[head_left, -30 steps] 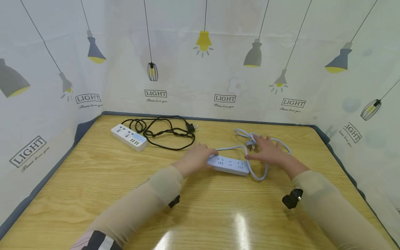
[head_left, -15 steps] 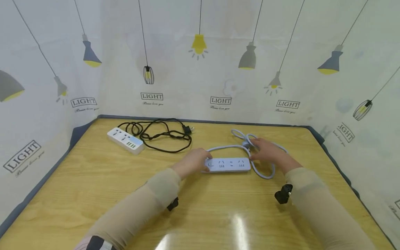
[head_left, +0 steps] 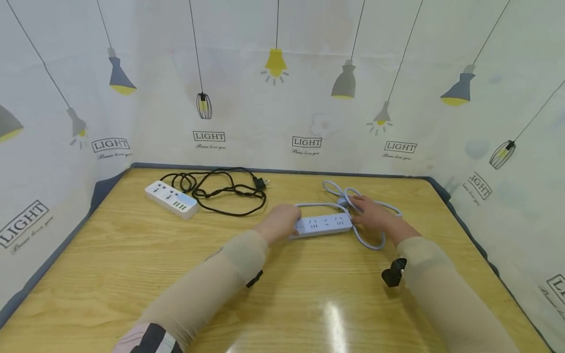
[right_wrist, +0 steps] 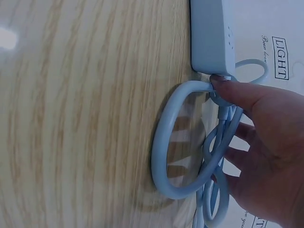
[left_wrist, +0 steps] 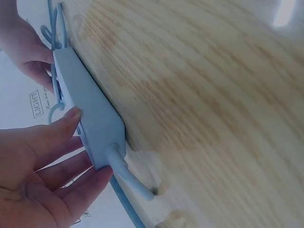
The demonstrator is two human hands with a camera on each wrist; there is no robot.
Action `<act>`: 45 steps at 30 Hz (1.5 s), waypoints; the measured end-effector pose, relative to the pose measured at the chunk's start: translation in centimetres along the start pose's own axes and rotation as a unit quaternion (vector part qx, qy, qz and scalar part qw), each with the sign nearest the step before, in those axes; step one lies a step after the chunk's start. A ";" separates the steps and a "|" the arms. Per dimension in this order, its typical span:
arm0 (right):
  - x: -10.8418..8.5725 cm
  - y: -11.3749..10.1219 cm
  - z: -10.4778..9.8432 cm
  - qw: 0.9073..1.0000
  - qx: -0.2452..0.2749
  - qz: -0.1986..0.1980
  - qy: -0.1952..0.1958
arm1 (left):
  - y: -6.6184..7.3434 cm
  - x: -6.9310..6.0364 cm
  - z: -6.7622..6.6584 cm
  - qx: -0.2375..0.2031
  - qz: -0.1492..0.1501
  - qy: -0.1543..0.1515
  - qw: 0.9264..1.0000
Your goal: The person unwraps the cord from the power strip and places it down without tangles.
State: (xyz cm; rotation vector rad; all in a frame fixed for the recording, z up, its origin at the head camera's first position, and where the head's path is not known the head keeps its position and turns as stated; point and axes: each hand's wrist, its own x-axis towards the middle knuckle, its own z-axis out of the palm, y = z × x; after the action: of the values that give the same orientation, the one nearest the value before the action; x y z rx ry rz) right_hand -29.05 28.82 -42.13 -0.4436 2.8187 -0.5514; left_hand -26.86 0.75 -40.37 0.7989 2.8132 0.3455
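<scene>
A pale white power strip (head_left: 326, 223) lies at mid-table in the head view, its right end angled slightly away from me. My left hand (head_left: 280, 221) grips its left end; in the left wrist view the thumb (left_wrist: 71, 114) presses one side and fingers lie along the other. At the strip's right end, my right hand (head_left: 372, 214) holds its looped pale cord (right_wrist: 164, 137), with the thumb (right_wrist: 232, 90) on the cord and the fingers behind the coils. The cord's plug (head_left: 342, 201) is partly hidden by that hand.
A second white power strip (head_left: 169, 198) sits at the back left of the wooden table (head_left: 110, 264). Its black cord (head_left: 229, 214) lies in loose loops, ending in a black plug (head_left: 260, 183). A curtain (head_left: 247, 108) printed with lamps surrounds the table's back and sides.
The held strip has turned, its right end swinging away from me. My right hand's spread fingers have drawn in around the cord and plug. The whole head view has shifted slightly.
</scene>
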 end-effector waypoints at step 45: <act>3.3 6.2 -3.4 0.999 0.011 0.050 -0.011 | -1.1 10.5 0.1 0.024 -0.015 0.040 0.999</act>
State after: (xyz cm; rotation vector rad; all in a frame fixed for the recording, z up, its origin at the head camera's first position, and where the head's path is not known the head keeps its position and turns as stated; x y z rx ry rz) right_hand -34.61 34.28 -42.11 -0.3020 2.7935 -0.5526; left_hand -36.21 5.48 -42.04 0.7686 2.9153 0.3131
